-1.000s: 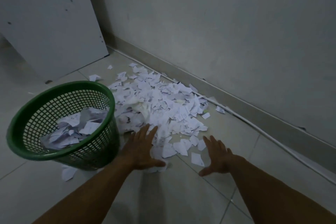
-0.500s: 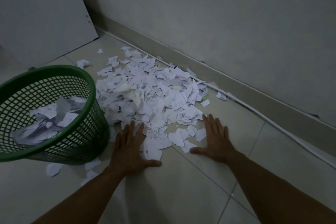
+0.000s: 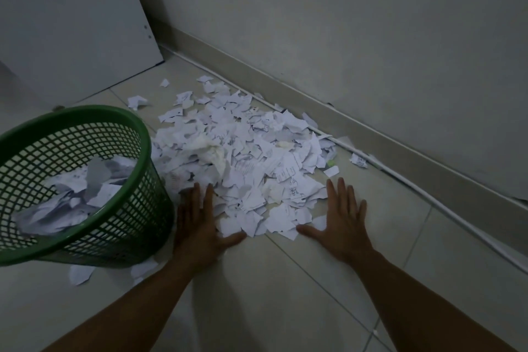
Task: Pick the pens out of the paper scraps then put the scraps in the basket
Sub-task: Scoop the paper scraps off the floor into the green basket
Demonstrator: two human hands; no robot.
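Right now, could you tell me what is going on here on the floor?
A person is clearing torn paper scraps off the tiled floor. Both hands lie flat and open at the near edge of the pile, the left hand beside the green basket, the right hand on the other side, thumbs pointing inward as if to gather it. The basket already holds some scraps. No pens are visible.

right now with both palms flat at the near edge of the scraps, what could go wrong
1. The scrap pile is loose and wide; a scoop between the left hand and right hand could shed pieces.
2. The green basket already leans, so a knock might tip it.
3. No pen shows; one may be buried and get binned.
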